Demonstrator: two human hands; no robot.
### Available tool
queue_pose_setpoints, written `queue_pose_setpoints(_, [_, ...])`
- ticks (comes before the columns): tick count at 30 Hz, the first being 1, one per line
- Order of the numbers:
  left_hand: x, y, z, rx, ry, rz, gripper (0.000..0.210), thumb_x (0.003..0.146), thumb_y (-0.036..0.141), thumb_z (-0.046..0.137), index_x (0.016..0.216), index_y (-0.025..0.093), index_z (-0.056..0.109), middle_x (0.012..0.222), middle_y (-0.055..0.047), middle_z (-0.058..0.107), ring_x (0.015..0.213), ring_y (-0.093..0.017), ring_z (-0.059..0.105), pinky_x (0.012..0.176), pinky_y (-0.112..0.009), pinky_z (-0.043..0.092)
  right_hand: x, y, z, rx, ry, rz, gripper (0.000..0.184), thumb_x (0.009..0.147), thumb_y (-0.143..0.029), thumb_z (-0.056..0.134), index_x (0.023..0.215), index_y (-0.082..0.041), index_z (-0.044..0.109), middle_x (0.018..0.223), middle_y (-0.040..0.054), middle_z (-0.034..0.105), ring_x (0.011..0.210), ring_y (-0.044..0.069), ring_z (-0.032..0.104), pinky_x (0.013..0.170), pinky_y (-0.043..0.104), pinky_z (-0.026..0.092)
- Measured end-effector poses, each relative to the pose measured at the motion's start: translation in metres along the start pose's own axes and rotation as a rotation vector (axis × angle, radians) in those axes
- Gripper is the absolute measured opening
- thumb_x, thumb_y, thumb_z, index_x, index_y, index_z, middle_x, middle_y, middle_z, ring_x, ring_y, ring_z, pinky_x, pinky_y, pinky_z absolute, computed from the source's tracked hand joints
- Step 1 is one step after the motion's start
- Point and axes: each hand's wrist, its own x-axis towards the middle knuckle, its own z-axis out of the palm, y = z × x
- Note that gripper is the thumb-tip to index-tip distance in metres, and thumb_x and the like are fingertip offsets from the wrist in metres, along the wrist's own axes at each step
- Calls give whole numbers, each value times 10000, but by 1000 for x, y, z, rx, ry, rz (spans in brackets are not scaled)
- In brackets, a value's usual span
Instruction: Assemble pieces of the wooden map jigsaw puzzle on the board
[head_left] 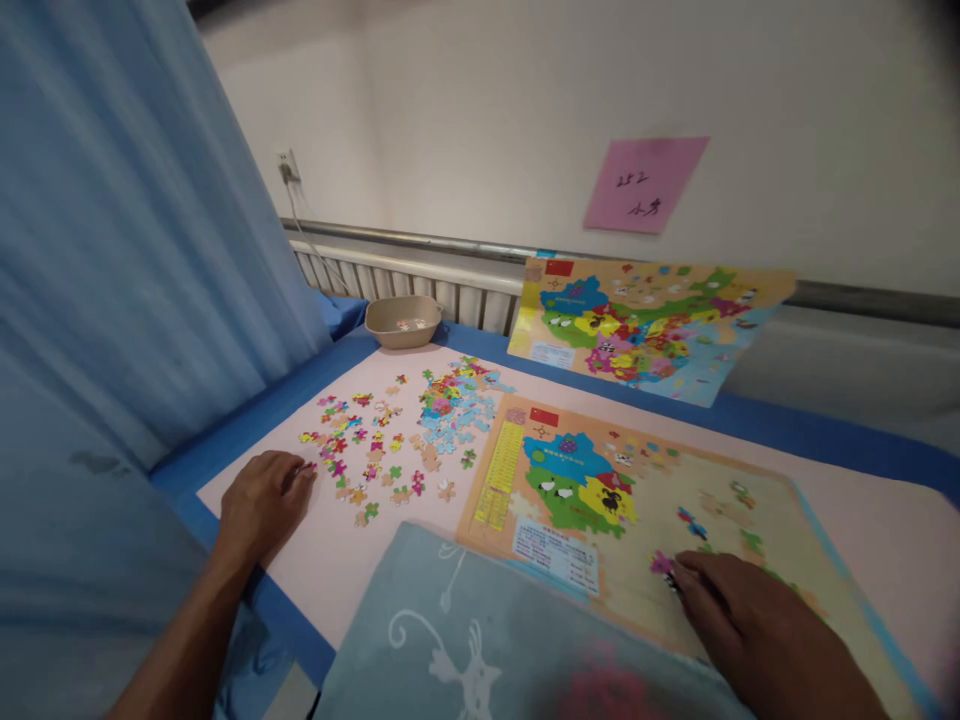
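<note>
My right hand [765, 625] pinches a pink jigsaw piece [661, 563] with a black-and-white edge. It is over the unfilled lower middle of the map puzzle board [480, 520], whose left side is filled with blue, green and yellow areas. Several loose pieces lie on the board, among them a blue and red piece [691, 523]. At the left edge of the scattered jigsaw pieces [376, 450], my left hand [262, 500] has its fingers closed on a small reddish jigsaw piece [307, 467]. Joined pieces [450, 395] lie farther back.
A finished map picture [637, 325] leans on the wall rail behind the board. The beige basin [403, 322] at the back holds a few pieces. A blue curtain [142, 230] hangs at left. A light-blue patterned cloth [450, 640] covers the near edge. Pink paper [300, 580] lies beneath everything.
</note>
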Motion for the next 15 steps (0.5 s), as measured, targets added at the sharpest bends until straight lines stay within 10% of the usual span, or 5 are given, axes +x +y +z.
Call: queue_pose_setpoints(15, [0, 11, 0, -9, 65, 62, 353, 1057, 381, 480, 949, 160, 732, 994, -133, 756, 985, -309, 688, 917, -432, 537, 2, -9, -5, 40, 55, -58, 440, 1056, -500, 402, 933, -251, 744, 944, 89, 789, 860, 286, 747, 767, 406, 572])
